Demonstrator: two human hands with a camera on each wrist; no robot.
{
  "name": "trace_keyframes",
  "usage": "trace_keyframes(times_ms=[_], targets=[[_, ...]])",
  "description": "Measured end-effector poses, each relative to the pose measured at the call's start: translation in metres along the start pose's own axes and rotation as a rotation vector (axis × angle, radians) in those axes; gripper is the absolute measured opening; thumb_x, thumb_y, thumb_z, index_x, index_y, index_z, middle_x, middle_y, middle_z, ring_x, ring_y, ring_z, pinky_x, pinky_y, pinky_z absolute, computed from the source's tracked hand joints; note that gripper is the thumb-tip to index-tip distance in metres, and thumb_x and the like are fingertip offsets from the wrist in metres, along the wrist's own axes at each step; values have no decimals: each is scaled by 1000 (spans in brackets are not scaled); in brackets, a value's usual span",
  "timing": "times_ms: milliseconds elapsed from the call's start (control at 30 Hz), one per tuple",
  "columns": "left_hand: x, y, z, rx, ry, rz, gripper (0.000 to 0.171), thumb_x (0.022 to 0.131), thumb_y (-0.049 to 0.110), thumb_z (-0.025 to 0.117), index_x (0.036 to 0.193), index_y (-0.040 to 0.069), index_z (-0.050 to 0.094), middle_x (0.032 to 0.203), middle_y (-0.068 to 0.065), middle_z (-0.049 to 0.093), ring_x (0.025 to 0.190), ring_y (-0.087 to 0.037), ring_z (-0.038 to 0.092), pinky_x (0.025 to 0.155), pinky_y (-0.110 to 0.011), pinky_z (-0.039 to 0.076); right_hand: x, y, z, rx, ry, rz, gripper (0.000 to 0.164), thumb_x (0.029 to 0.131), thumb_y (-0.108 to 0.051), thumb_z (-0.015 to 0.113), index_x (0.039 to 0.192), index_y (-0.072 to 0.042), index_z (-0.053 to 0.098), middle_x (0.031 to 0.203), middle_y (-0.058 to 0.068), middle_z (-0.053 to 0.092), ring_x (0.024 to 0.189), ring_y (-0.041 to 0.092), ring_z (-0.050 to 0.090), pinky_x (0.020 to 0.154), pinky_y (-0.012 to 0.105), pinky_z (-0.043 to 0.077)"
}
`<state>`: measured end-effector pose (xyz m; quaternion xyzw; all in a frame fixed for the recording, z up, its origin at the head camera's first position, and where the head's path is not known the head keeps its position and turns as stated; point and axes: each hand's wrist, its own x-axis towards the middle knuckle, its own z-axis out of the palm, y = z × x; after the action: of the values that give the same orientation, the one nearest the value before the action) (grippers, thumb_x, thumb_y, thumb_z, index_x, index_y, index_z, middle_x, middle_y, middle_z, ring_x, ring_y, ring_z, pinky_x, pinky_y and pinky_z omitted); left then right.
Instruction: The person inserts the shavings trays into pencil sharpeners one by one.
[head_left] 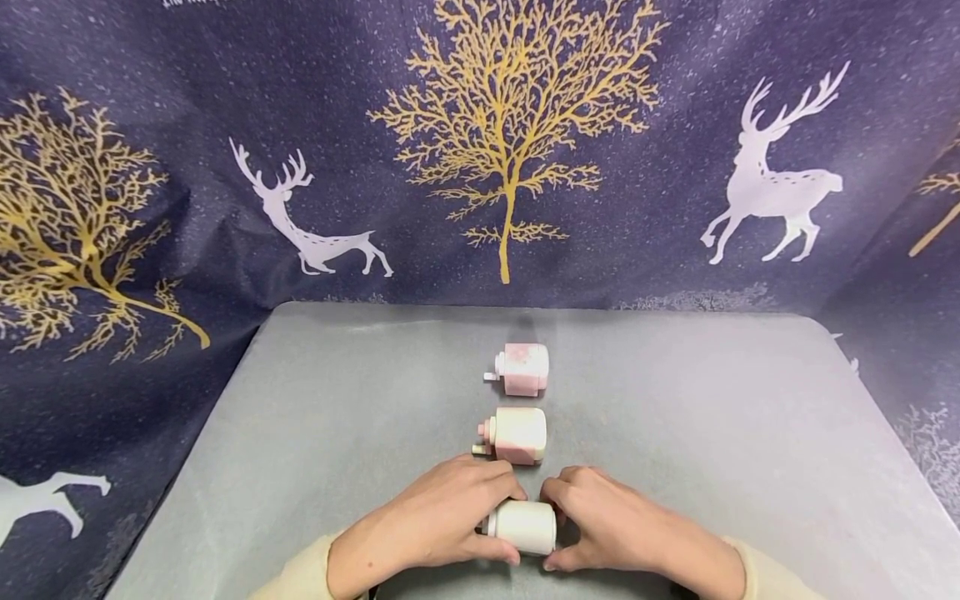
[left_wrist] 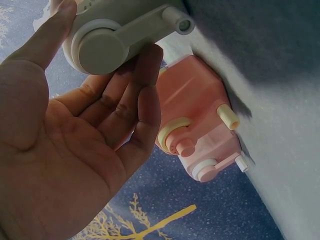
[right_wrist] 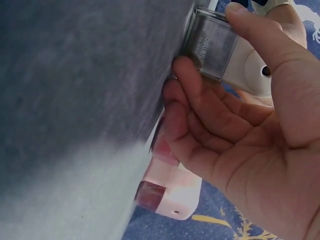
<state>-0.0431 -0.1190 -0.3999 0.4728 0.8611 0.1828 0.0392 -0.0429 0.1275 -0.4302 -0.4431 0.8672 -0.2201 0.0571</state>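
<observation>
A white hand-crank pencil sharpener [head_left: 521,527] lies near the front of the table, its crank end to the left. My left hand [head_left: 442,517] grips that end, thumb on the near side and fingers on the far side. The crank arm [left_wrist: 142,32] shows in the left wrist view. At the other end, my right hand [head_left: 615,521] holds the sharpener by its clear drawer [right_wrist: 212,42] between thumb and fingers. Just beyond the hands sits a cream and pink sharpener [head_left: 520,435], and behind it a pale pink one [head_left: 525,368]. Both cranks also face left.
The grey table [head_left: 337,400] has rounded far corners. Behind it hangs a dark blue cloth [head_left: 442,250] printed with gold trees and white deer. The three sharpeners form a row running away from me.
</observation>
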Motion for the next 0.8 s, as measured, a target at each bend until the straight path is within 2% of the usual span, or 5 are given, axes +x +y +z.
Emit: trace_keyframes(times_ms=[400,800], targets=[[1,1,-1,17,6,7,51,77,64,67,107,23,64,98,18,55,83,2,50,81,-27,49,2,-4,0,-32,-21,13,46,72,-55,78,90,-16,61,77,-13,52,66,-2,47,53,13,44],[2,1,0,4,5,0,51,76,65,67,106,23,64,97,18,54,82,3,49,80,-27,48,2,-13,5,-99,30,32,44,69,-50,82,83,-16,57,71,-13,46,61,0,41,48,14,39]])
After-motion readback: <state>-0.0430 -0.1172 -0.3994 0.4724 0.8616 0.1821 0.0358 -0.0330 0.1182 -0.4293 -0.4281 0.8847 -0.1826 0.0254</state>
